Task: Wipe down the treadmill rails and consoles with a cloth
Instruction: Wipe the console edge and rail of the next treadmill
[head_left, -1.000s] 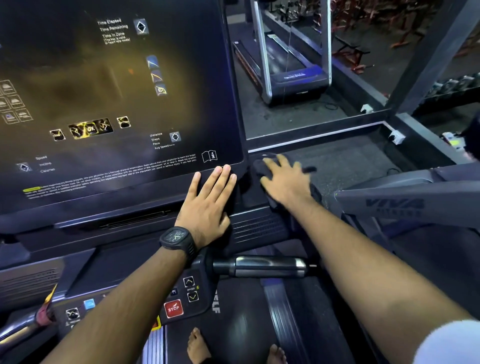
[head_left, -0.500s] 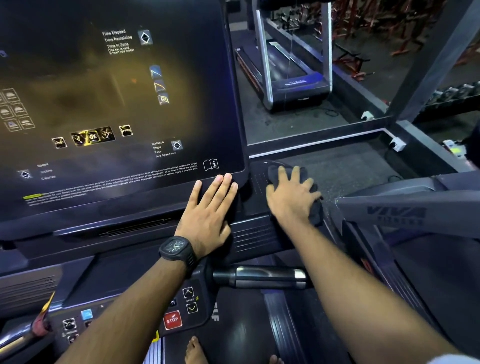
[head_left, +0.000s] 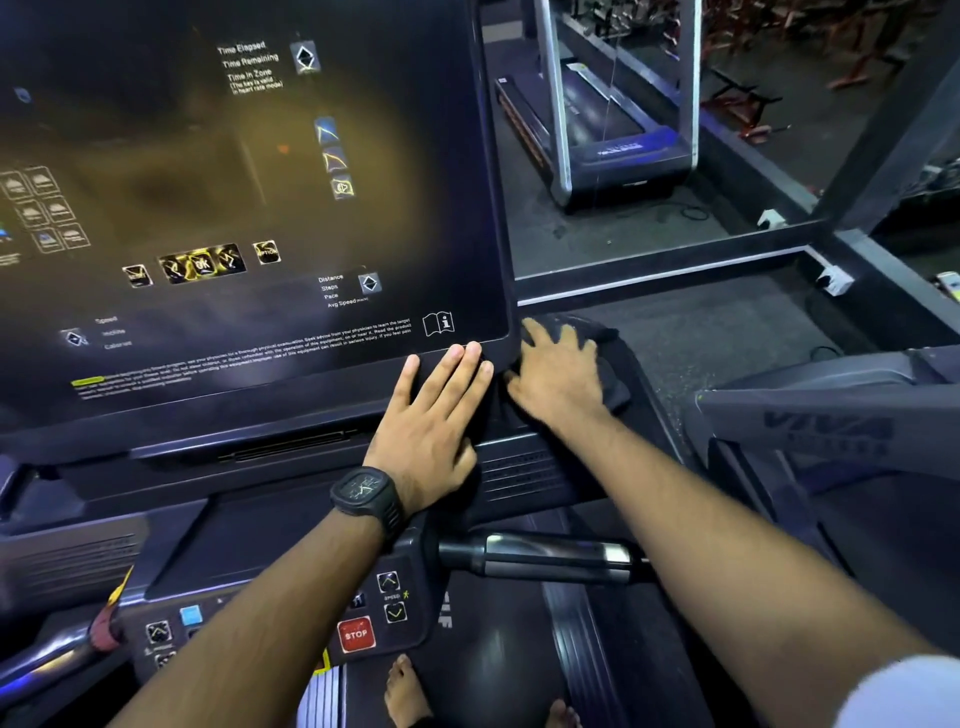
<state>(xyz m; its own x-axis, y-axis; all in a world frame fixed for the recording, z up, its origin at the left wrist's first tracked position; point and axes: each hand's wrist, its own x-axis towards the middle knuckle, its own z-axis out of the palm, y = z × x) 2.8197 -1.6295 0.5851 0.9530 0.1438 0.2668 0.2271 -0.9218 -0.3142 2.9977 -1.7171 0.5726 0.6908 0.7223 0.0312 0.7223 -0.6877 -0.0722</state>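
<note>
The treadmill's big dark console (head_left: 249, 208) fills the upper left of the head view. My left hand (head_left: 434, 426), with a black watch on the wrist, lies flat with fingers spread on the console's lower right frame. Right beside it, my right hand (head_left: 558, 376) presses a dark cloth (head_left: 610, 387) onto the black side ledge at the console's lower right corner. The cloth shows only around and beyond my fingers. A chrome and black handgrip (head_left: 540, 558) juts out below both hands.
A control panel with a red STOP button (head_left: 356, 634) sits under my left forearm. The grey rail of a neighbouring machine (head_left: 810, 421) lies close on the right. My bare feet (head_left: 405, 691) stand on the belt. Another treadmill (head_left: 613, 130) stands beyond.
My right hand with the cloth has slid left along the ledge, closer to the console corner and my left hand. The left hand has stayed flat in place.
</note>
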